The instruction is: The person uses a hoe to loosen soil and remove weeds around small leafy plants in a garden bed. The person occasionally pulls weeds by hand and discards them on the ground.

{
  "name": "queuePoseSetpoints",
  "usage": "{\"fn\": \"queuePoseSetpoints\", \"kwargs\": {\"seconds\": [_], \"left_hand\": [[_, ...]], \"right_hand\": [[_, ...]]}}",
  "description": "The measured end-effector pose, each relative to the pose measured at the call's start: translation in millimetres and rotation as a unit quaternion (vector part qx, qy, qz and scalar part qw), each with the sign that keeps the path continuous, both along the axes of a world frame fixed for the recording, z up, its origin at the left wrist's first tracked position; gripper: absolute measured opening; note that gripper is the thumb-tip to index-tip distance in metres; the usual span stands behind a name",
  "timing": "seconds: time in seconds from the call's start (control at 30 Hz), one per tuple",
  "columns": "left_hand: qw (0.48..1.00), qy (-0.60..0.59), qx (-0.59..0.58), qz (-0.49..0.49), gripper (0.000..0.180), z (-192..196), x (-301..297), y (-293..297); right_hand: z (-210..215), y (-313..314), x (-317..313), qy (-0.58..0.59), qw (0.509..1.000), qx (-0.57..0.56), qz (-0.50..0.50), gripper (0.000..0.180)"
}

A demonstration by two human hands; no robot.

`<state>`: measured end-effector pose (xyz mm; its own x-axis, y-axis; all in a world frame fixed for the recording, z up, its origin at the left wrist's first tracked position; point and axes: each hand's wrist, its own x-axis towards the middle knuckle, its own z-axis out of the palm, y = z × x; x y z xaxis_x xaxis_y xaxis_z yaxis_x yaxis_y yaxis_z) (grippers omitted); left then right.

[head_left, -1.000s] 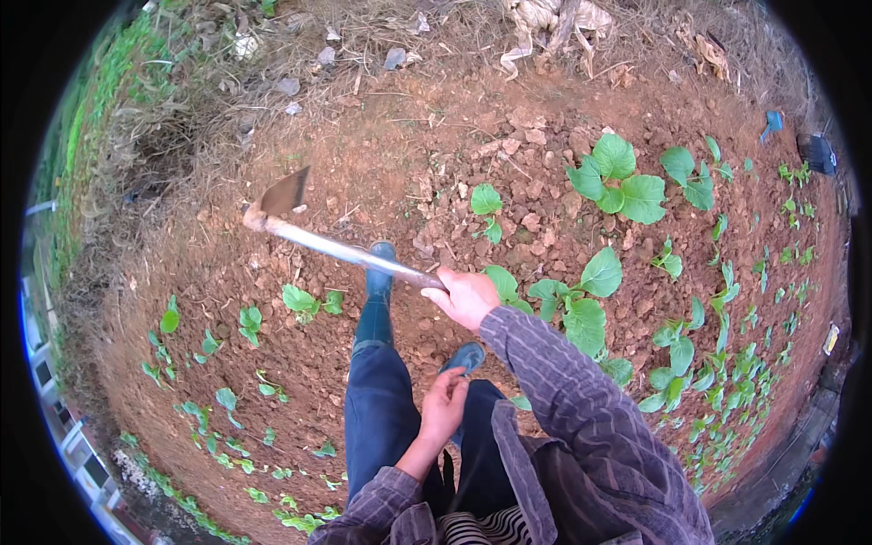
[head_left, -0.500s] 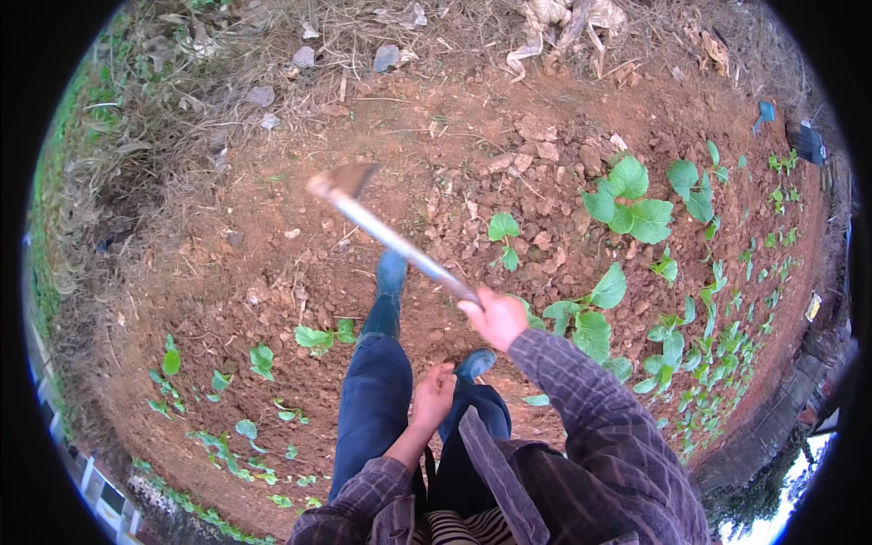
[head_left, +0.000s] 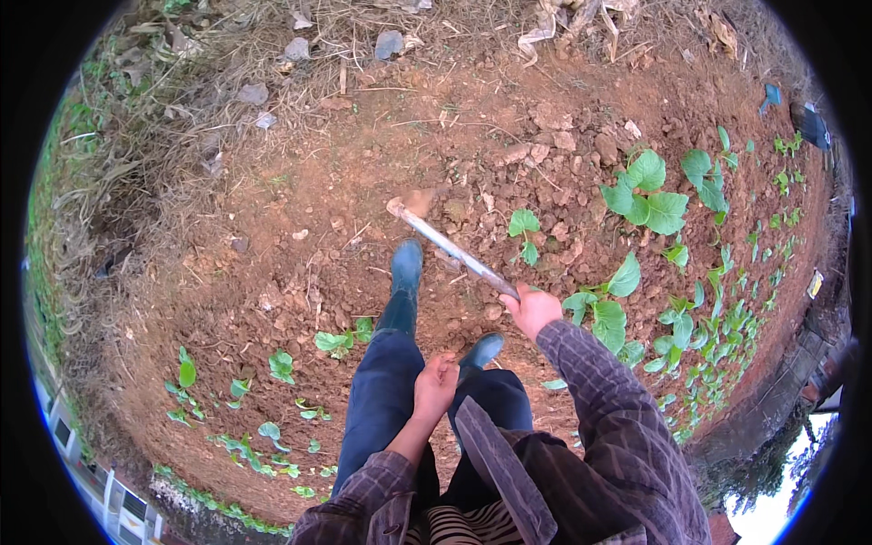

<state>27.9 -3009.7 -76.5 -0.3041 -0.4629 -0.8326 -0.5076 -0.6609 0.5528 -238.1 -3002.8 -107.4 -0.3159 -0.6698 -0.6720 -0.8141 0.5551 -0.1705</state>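
My right hand [head_left: 534, 309] is wrapped round the pale handle of a hoe [head_left: 454, 251]. The handle slants up and left, and its head is at the reddish soil just beyond my left boot [head_left: 406, 265]. The blade blends with the soil, so I cannot tell how deep it sits. My left hand [head_left: 436, 381] is held before my thighs with curled fingers; whatever is in them, if anything, is hidden. A small green seedling [head_left: 525, 232] grows to the right of the hoe, and a larger leafy plant [head_left: 645, 195] stands farther right.
My right boot [head_left: 481, 350] is on the soil behind the hoe. More leafy plants [head_left: 610, 322] grow near my right hand, and seedlings [head_left: 336, 341] are left of my leg. Dry grass [head_left: 136, 173] covers the far left. Dark containers [head_left: 808, 125] stand at the far right.
The hoe's head has come down and to the right, nearer my left boot. My right hand still grips the handle. My left hand stays curled before my thighs.
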Motion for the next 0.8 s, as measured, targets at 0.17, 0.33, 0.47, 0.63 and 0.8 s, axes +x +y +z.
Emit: {"fn": "queuePoseSetpoints", "kwargs": {"seconds": [0.17,0.33,0.47,0.63,0.8], "left_hand": [[1.000,-0.030,0.010,0.001,0.027,0,0,-7],[0.999,-0.032,-0.019,-0.029,0.027,-3,5,-11],[0.999,-0.005,-0.018,0.027,0.024,-6,-1,2],[0.999,-0.024,0.047,-0.008,0.025,7,-19,14],[0.999,-0.030,-0.010,-0.032,0.026,5,-18,13]], "right_hand": [[20,-2,24,-0.087,0.993,-0.079,-0.022,0.044],[-16,44,-33,-0.083,0.994,0.073,0.003,0.042],[-10,53,-30,-0.048,0.997,0.064,0.021,0.044],[30,18,-19,-0.107,0.986,-0.131,-0.011,0.042],[-36,48,-33,-0.099,0.980,-0.036,-0.167,0.043]]}}
